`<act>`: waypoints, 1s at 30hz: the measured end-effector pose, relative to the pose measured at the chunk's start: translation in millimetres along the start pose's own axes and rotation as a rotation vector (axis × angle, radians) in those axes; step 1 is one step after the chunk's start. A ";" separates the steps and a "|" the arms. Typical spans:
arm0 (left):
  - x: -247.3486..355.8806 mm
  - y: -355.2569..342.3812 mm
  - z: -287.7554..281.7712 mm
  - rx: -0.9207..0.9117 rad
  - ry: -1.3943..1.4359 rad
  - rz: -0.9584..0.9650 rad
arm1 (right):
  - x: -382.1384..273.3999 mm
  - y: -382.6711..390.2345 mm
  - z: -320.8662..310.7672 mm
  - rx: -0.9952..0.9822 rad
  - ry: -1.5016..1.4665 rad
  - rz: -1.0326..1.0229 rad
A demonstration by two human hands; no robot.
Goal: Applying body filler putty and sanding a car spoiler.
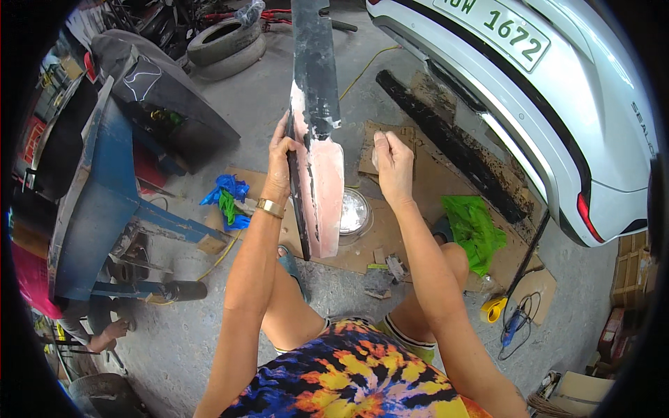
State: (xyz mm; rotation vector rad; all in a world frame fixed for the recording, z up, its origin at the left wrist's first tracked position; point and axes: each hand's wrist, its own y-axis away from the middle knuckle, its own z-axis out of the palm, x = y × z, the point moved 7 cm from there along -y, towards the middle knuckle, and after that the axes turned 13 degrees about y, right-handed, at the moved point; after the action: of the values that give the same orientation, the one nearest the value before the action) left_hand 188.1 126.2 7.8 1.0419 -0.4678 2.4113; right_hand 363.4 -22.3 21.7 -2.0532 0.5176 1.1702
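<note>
My left hand (280, 164) is wrapped round the left edge of a long black car trim panel (315, 66), which stands up in front of me. Pink body filler (326, 198) coats the panel's lower part, and bare black patches show along its ridge. To the right of the panel and apart from it, my right hand (394, 167) is raised with its fingers curled in. Something pale may be between those fingers, too small to name. Behind the panel, on cardboard (380, 230), is a round container (354, 212), partly hidden.
A white car's rear (516, 90) fills the upper right, with a long dark strip (453, 146) below it. Green plastic (474, 233), a yellow tape roll (493, 309) and a blue corded tool (514, 324) lie right. A blue stand (104, 188) and another person's hand (108, 334) are left.
</note>
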 end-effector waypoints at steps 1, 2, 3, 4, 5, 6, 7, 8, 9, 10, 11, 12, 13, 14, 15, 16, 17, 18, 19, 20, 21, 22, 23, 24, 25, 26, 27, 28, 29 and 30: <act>1.9 -0.9 -3.6 0.013 -0.010 -0.005 | -1.0 0.7 -2.1 -0.005 -0.001 0.000; 4.1 -1.0 -7.1 0.032 -0.013 0.005 | -2.8 2.0 1.1 -0.083 0.057 0.009; 5.2 -1.4 -8.7 0.037 -0.015 0.009 | -4.0 3.1 6.3 -0.162 0.114 0.017; 6.1 -2.4 -8.2 0.037 -0.005 0.031 | 2.6 5.6 19.3 -0.259 -0.104 0.078; 7.4 -2.9 -7.7 0.038 0.004 0.055 | 5.7 8.3 23.1 -0.259 -0.105 0.077; 7.5 -2.5 -7.1 0.037 0.002 0.057 | 9.8 14.3 31.2 -0.310 -0.192 0.117; 7.6 -1.0 -7.8 0.045 0.001 0.061 | 10.2 19.0 37.8 -0.363 -0.273 0.158; 7.9 -0.3 -8.2 0.052 0.000 0.066 | 11.8 22.5 45.6 -0.473 -0.236 0.169; 7.7 -0.5 -8.6 0.052 0.005 0.067 | 13.4 22.9 49.9 -0.474 -0.231 0.168; 7.3 0.1 -8.4 0.053 0.008 0.066 | 12.9 26.1 58.1 -0.514 -0.215 0.179; 6.6 0.6 -8.2 0.053 0.012 0.064 | 12.6 29.1 64.7 -0.554 -0.199 0.190; 5.4 0.7 -7.8 0.054 0.012 0.064 | 12.5 31.4 66.4 -0.571 -0.158 0.180; 6.4 0.8 -6.9 0.049 0.008 0.065 | 12.2 32.4 67.4 -0.574 -0.160 0.179; 7.4 0.9 -6.3 0.045 0.004 0.066 | 16.8 36.3 70.9 -0.631 -0.174 0.249; 8.7 0.8 -6.5 0.048 0.003 0.068 | 21.6 40.8 73.9 -0.687 -0.186 0.320; 8.1 0.7 -5.9 0.036 -0.015 0.060 | 23.6 42.3 72.8 -0.693 -0.187 0.320; 7.4 0.7 -5.5 0.024 -0.032 0.052 | 25.1 46.0 73.6 -0.757 -0.146 0.295; 7.4 0.6 -6.9 0.032 -0.021 0.055 | 27.1 50.2 74.1 -0.820 -0.104 0.271; 8.5 0.4 -6.8 0.037 -0.022 0.057 | 30.1 50.7 73.2 -0.826 -0.105 0.270; 9.6 0.6 -8.4 0.066 -0.001 0.067 | 32.3 56.4 76.2 -0.934 -0.042 0.232; 10.4 1.0 -10.0 0.095 0.020 0.077 | 35.0 63.0 78.0 -1.041 0.023 0.193; 10.5 0.6 -12.4 0.099 0.019 0.076 | 29.1 66.7 75.2 -1.083 0.025 0.147; 11.1 0.0 -15.4 0.112 0.014 0.087 | 27.6 66.5 74.0 -1.087 0.024 0.150; 11.5 -0.5 -18.6 0.124 0.009 0.097 | 26.7 64.0 73.7 -1.084 0.007 0.156; 9.2 -1.4 -17.9 0.124 0.012 0.088 | 27.9 61.3 70.9 -1.076 -0.006 0.168; 7.5 -2.4 -17.6 0.123 0.003 0.083 | 35.4 56.8 71.3 -1.005 -0.047 0.232; 5.2 -3.6 -17.3 0.122 -0.005 0.077 | 39.3 55.1 71.8 -1.001 -0.044 0.244; 3.0 -4.9 -20.0 0.115 0.001 0.074 | 33.0 48.9 71.2 -0.909 -0.083 0.287; 1.0 -5.9 -22.4 0.117 0.004 0.062 | 26.1 43.0 69.5 -0.814 -0.119 0.327; -0.2 -7.0 -24.4 0.115 -0.038 0.060 | 19.2 39.9 70.2 -0.784 -0.106 0.310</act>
State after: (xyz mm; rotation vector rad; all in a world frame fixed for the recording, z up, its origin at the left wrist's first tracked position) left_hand 177.7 143.7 -7.5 1.1391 -0.3825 2.5007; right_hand 307.3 3.1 -33.9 -2.5891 0.3584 1.8747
